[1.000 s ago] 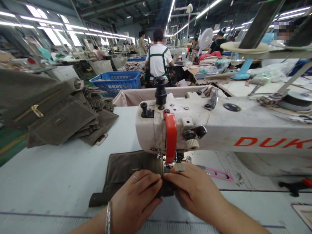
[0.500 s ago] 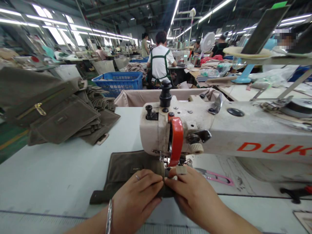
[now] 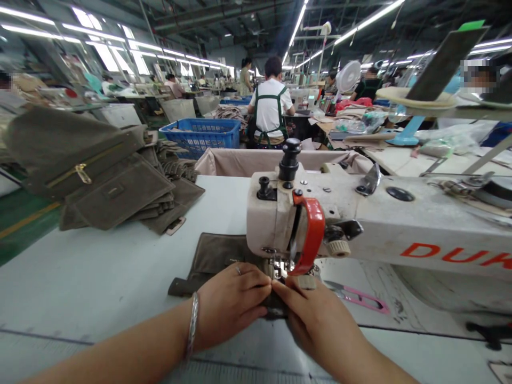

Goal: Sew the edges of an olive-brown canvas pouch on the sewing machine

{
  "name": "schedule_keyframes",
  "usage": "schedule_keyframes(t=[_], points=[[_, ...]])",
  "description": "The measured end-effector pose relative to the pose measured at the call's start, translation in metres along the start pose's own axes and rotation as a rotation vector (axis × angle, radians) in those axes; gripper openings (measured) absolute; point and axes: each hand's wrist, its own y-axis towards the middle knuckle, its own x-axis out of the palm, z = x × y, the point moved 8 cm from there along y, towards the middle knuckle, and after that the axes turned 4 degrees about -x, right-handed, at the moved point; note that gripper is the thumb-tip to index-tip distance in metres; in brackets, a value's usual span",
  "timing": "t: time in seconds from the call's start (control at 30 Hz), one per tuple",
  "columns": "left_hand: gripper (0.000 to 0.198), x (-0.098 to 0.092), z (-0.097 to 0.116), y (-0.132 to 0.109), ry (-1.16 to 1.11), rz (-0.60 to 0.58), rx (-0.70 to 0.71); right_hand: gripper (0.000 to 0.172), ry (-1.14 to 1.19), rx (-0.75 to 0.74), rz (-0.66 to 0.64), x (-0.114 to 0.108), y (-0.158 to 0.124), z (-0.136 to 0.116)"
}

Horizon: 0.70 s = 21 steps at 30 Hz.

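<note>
An olive-brown fabric panel (image 3: 218, 250) with a small label lies under the head of a white sewing machine (image 3: 380, 213). My left hand (image 3: 234, 298) has a ring and a silver bracelet; its fingers are pressed together on the panel's near edge, just in front of the presser foot (image 3: 279, 266). Close against it, my right hand (image 3: 316, 309) grips the same edge to the right of the foot. The fingertips of both hands almost meet there. The red guard (image 3: 314, 232) and the machine head cover part of the fabric. A folded strip end (image 3: 180, 286) sticks out at the left.
Pink-handled thread snips (image 3: 366, 298) lie on the machine bed, right of my right hand. A stack of olive bag pieces (image 3: 124, 197) covers the table's left side. Behind it stands a blue crate (image 3: 204, 133). A co-worker (image 3: 272, 104) sits with their back to me.
The panel and my left hand sit slightly farther forward, toward the machine. Both hands keep hold of the fabric edge. The whole view has shifted a little, so the machine appears farther right.
</note>
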Motion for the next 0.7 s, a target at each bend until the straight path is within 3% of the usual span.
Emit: schedule_keyframes(t=[0.27, 0.43, 0.5, 0.7], points=[[0.023, 0.002, -0.018, 0.010, 0.047, 0.013, 0.015, 0.050, -0.024, 0.060, 0.048, -0.003, 0.004, 0.002], [0.023, -0.005, -0.031, 0.005, 0.119, 0.064, 0.041, 0.015, -0.050, 0.112, 0.231, -0.026, 0.000, 0.008], [0.020, -0.008, -0.035, 0.002, 0.066, 0.080, 0.047, 0.009, -0.138, 0.147, 0.247, -0.033, 0.001, 0.015], [0.014, -0.015, -0.027, -0.001, -0.120, 0.207, 0.018, 0.023, -0.322, 0.145, 0.221, -0.039, 0.004, 0.021]])
